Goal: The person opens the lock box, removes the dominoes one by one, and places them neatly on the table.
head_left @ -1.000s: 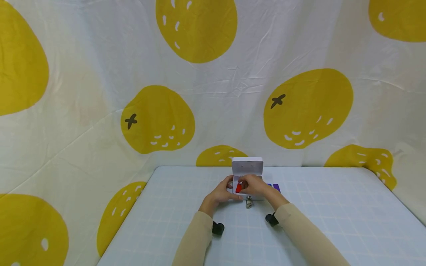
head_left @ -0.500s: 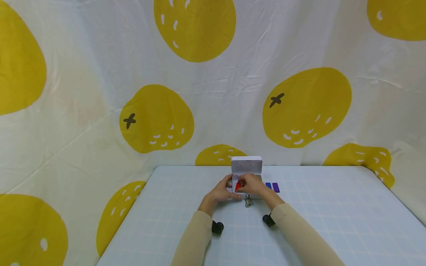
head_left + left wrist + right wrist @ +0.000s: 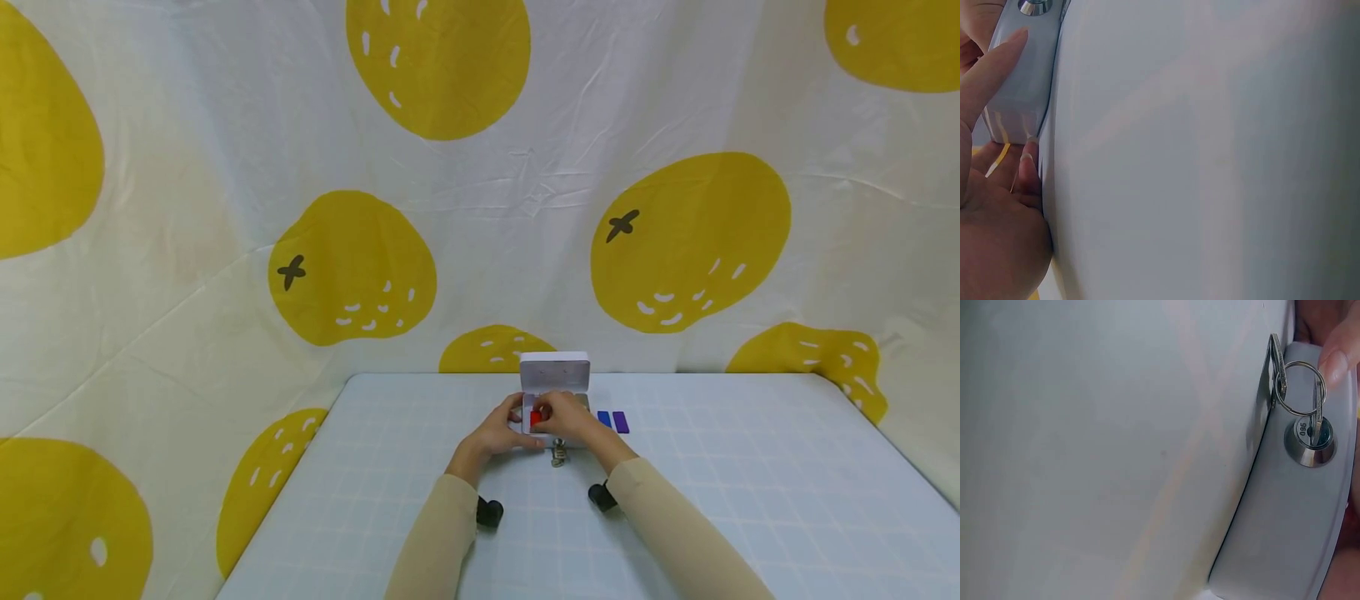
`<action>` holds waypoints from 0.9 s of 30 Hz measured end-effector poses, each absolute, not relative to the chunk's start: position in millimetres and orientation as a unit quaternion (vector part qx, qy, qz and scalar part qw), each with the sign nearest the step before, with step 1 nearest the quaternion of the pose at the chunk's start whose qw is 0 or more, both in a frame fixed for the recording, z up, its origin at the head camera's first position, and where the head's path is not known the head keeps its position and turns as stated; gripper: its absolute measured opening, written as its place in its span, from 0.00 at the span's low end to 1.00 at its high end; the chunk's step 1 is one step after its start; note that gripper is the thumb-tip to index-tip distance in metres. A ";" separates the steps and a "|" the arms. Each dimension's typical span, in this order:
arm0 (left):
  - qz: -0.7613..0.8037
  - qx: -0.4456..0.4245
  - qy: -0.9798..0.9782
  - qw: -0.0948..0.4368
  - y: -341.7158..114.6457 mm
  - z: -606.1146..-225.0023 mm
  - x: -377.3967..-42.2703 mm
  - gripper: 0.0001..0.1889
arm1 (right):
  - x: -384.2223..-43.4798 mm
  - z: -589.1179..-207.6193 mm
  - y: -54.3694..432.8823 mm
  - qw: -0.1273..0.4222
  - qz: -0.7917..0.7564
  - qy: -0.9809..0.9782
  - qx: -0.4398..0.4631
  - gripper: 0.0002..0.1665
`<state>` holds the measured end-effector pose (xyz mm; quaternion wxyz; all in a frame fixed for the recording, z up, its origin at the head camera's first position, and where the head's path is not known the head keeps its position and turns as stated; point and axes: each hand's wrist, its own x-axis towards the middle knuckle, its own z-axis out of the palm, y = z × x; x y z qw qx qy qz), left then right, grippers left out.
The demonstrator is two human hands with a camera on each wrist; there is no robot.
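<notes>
A small white lock box stands on the table with its lid raised. My left hand grips its left end, the thumb lying along the front wall and the fingers round the side, as the left wrist view shows. Over the box's open inside, my right hand pinches a flat red block at the left part of the box. The right fingertips partly cover the block. A key sits in the front lock, and a second key hangs from the ring.
Just right of the box lie a blue block and a purple block on the checked tablecloth. Behind the table hangs a white curtain with large yellow fruit prints. Each wrist carries a black camera.
The red block, tilted in the right fingers a second ago, now sits lower in the box. My right hand has shifted slightly left, uncovering more of the blue block. The left hand keeps its place.
</notes>
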<state>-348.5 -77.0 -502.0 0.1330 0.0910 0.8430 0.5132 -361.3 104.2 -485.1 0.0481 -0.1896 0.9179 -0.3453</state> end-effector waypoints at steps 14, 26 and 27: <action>0.512 0.099 0.842 0.137 -78.1 -502.7 -350.8 0.49 | -362.0 -486.0 102.8 0.057 -0.348 0.921 -0.168 0.14; 0.513 0.088 0.843 0.138 -76.9 -501.6 -348.6 0.49 | -362.2 -486.9 106.1 0.059 -0.361 0.910 -0.198 0.15; 0.512 0.089 0.843 0.138 -77.0 -501.7 -348.9 0.49 | -362.2 -486.4 106.8 0.056 -0.362 0.908 -0.201 0.16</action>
